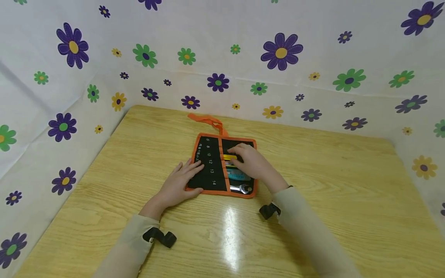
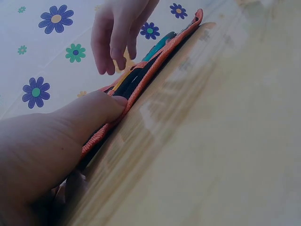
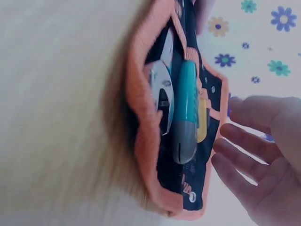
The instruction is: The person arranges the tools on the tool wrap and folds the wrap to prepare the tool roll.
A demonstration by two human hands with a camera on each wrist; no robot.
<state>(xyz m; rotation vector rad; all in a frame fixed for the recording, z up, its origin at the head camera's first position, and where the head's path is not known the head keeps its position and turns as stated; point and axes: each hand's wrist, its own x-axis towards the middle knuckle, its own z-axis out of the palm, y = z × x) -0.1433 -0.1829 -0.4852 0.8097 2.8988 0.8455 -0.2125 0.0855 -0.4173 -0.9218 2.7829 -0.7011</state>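
A black tool pouch [image 1: 213,177] with orange trim lies spread on the table, numbers printed down its left half. My left hand [image 1: 177,185] rests flat on the pouch's left edge, fingers spread, with the thumb at the near orange border. Over the right half hovers my right hand [image 1: 253,162], its fingers loosely bent above a yellow tool [image 1: 229,157] and holding nothing. Toward the near end, the pockets hold a teal and grey tool [image 3: 186,103] and a silver wrench [image 1: 242,188]. The right hand partly covers the far pockets in the head view.
An orange tie strap [image 1: 212,120] trails from the pouch's far edge. The wooden table [image 1: 333,193] runs back to a white flowered cloth [image 1: 240,23], which also hangs along the left and right sides.
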